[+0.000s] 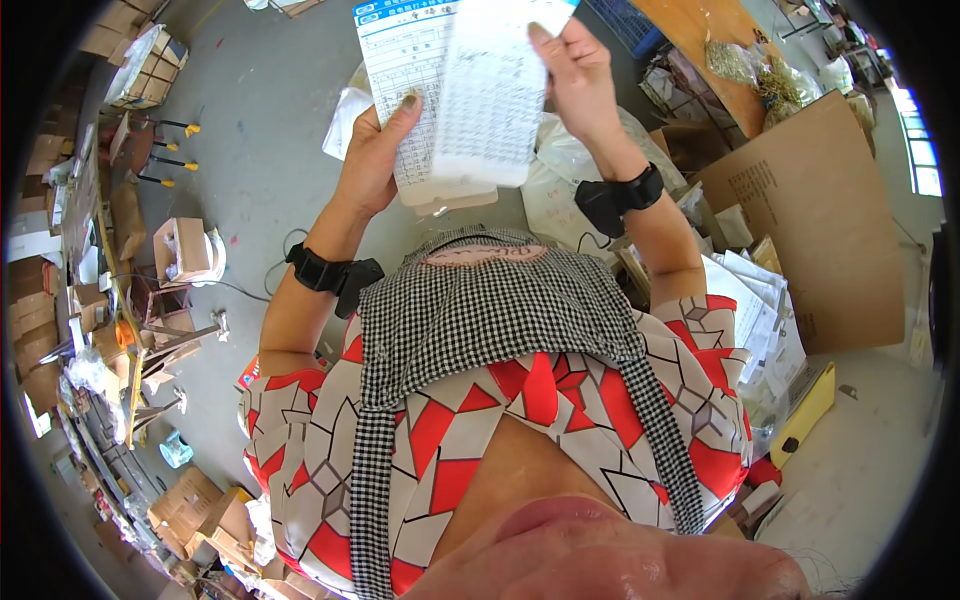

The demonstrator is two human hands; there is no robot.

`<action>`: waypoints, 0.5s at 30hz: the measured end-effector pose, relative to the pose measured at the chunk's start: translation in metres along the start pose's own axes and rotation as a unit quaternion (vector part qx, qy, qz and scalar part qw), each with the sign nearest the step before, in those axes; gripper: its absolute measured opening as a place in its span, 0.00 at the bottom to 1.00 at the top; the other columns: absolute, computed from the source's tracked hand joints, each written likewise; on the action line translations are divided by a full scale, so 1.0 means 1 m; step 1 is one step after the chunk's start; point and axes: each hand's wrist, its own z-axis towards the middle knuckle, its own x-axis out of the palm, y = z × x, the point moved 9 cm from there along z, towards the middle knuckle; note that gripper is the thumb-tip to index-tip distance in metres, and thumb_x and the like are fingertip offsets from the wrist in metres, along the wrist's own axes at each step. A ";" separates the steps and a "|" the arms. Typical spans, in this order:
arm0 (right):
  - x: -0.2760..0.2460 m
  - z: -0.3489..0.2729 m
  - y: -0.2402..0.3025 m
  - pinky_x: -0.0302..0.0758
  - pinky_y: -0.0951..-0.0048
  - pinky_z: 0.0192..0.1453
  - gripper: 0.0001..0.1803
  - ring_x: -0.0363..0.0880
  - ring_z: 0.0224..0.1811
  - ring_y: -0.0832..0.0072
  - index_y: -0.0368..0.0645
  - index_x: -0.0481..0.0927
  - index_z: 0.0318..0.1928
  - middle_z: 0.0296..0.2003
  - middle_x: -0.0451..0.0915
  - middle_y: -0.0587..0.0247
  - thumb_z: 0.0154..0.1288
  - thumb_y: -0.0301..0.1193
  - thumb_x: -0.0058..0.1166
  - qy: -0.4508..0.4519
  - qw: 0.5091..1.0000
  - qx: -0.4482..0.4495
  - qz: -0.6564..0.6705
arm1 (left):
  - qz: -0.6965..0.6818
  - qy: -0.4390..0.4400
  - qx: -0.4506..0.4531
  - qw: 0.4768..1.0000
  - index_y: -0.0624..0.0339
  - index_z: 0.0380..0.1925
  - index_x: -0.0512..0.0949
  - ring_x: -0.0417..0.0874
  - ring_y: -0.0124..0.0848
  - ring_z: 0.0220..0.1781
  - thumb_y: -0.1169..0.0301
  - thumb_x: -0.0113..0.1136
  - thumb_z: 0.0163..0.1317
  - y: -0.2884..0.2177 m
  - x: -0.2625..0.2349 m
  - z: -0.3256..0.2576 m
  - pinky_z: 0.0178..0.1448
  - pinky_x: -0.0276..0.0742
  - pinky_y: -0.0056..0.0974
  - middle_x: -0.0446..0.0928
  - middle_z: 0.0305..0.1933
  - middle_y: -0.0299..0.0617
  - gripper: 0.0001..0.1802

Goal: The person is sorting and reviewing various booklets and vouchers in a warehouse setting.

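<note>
Out in front of me, my left hand (378,155) grips a time card (408,70) with a blue header and a printed grid, its thumb pressed on the front. More cards seem stacked behind it, their lower edges just showing. My right hand (578,80) pinches the upper right edge of a second, paler card (490,110), which overlaps the first one. Rows of faint marks run down this card, slightly blurred. The fingers behind the cards are hidden. Black bands circle both wrists.
A large cardboard sheet (810,225) leans at the right, with loose papers (750,320) beside it. Behind the cards lies a white plastic bag (570,190). A wooden table (705,50) stands far right. Boxes, a stool (150,150) and a cluttered bench fill the left side.
</note>
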 end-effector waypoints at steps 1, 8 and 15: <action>0.018 0.005 0.040 0.73 0.83 0.35 0.08 0.76 0.30 0.83 0.32 0.76 0.40 0.30 0.79 0.68 0.63 0.25 0.49 -0.029 0.989 -0.006 0.146 | 0.004 -0.009 0.011 1.000 0.62 0.47 0.72 0.80 0.28 0.42 0.64 0.50 0.64 -0.002 -0.007 -0.001 0.42 0.79 0.34 0.77 0.45 0.42 0.16; -0.034 -0.005 -0.004 0.66 0.84 0.18 0.16 0.70 0.16 0.87 0.40 0.78 0.39 0.21 0.76 0.71 0.65 0.40 0.48 -0.127 0.977 0.125 0.117 | 0.010 0.010 0.011 1.000 0.62 0.46 0.74 0.80 0.28 0.42 0.64 0.50 0.64 -0.004 -0.006 0.006 0.42 0.79 0.33 0.78 0.45 0.43 0.16; -0.006 -0.007 -0.046 0.53 0.82 0.17 0.17 0.54 0.15 0.84 0.41 0.69 0.38 0.15 0.59 0.75 0.64 0.44 0.47 0.241 0.815 0.182 0.495 | -0.021 -0.036 0.014 0.999 0.63 0.46 0.73 0.80 0.29 0.43 0.67 0.51 0.64 0.000 -0.002 0.011 0.45 0.78 0.33 0.77 0.45 0.44 0.15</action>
